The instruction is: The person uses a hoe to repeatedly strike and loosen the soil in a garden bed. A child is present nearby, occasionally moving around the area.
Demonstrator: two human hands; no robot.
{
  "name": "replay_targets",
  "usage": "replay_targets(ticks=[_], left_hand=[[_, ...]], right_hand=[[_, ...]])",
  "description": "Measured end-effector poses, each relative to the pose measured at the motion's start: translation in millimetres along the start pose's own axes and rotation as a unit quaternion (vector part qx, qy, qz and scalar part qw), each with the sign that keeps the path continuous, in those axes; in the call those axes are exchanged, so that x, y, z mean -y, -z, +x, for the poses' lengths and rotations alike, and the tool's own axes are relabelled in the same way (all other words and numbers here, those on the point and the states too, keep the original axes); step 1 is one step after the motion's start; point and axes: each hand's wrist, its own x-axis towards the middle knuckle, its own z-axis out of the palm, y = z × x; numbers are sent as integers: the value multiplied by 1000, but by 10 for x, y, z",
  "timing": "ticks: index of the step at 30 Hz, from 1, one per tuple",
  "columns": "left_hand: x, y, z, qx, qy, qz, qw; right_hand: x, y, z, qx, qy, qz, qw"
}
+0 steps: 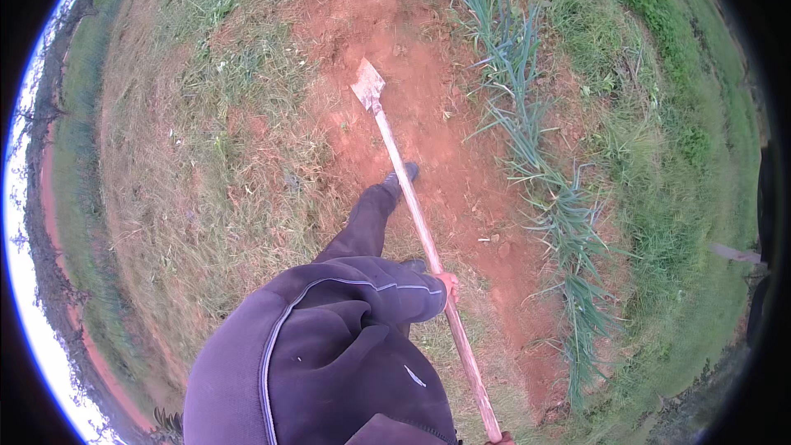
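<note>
A long-handled shovel slants across the view, its wooden shaft running from the lower edge up to a pale, soil-smeared metal blade on the reddish soil. My left hand, at the end of a dark sleeve with light piping, is wrapped round the middle of the shaft. Lower down, my right hand is closed round the shaft near its top end; the frame's lower edge cuts off most of that hand. One of my shoes is partly behind the shaft.
A row of green, onion-like plants runs along the right of the bare soil strip. Cut and dry grass covers the ground on the left. Denser green weeds grow beyond the row. A small pale stick-like piece lies on the soil.
</note>
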Motion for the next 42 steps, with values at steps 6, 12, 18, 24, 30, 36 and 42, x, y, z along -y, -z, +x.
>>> replay_targets(ticks=[6, 12, 18, 24, 30, 36, 42], left_hand=[[-1349, -226, 245, 41, -25, 44, 998], [-1882, 1159, 1133, 548, -12, 48, 835], [-1626, 248, 395, -64, -83, 204, 973], [-2438, 1047, -277, 92, 48, 348, 932], [-2540, 1719, -1071, -87, -70, 504, 856], [-2330, 869, -472, 16, -36, 312, 949], [-2930, -425, 124, -21, -66, 7, 998]], right_hand=[[-580, 77, 52, -15, 49, -59, 997], [2755, 416, 695, 84, 116, 94, 985], [2643, 258, 1027, 16, 119, 71, 990], [2517, -58, 3168, -80, 38, -12, 996], [2506, 1333, 4371, -279, -48, 31, 959], [2053, 1735, 3232, -260, 205, -40, 943], [2339, 1640, 902, -120, 121, -136, 976]])
